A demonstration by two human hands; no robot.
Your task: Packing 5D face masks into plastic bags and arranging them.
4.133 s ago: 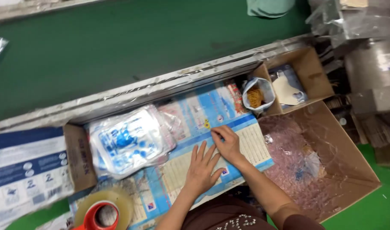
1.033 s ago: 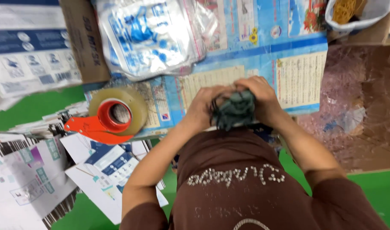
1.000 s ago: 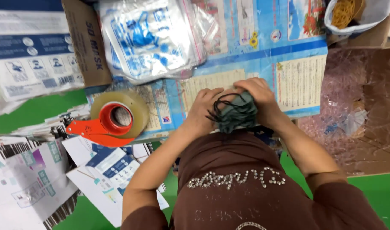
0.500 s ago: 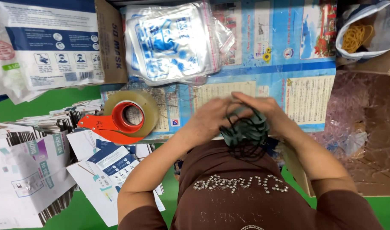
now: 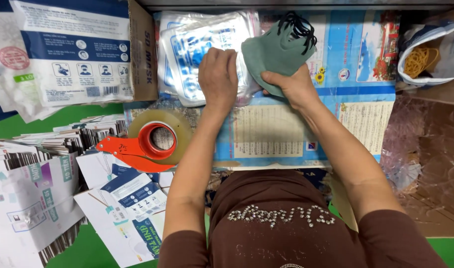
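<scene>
Grip status, right hand (image 5: 291,87): closed on a stack of grey-green face masks (image 5: 276,49), pinched at the lower edge between thumb and fingers. The masks are raised above the tabletop's far edge, over a blue printed sheet (image 5: 306,131) that covers the middle of the tabletop. Black ear loops (image 5: 299,27) bunch at the top of the stack.

Grip status, left hand (image 5: 218,74): fingers curled, palm down, pressing on a pile of clear plastic pouches (image 5: 187,54) with blue print. Whether the fingers pinch a pouch cannot be determined; the hand is in contact with the top pouch. The pile lies at the far edge, just left of the masks.

Surrounding items:
- Roll of clear packing tape in an orange dispenser (image 5: 147,146) lies near the left forearm, toward the near edge, partly on the blue sheet.
- Brown cardboard box (image 5: 142,49) stands left of the pouches; white-and-blue printed bags (image 5: 68,54) lie beside it at the far left corner.
- Flat folded cartons (image 5: 33,193), white with blue and purple print, are stacked in fanned piles along the left edge and near left corner.
- White bag holding yellow rubber bands (image 5: 425,57) sits at the far right corner.
- Open cardboard box with a crumpled clear plastic liner (image 5: 425,154) occupies the right edge.

Green surface (image 5: 83,109) shows between the bags and the cartons.
</scene>
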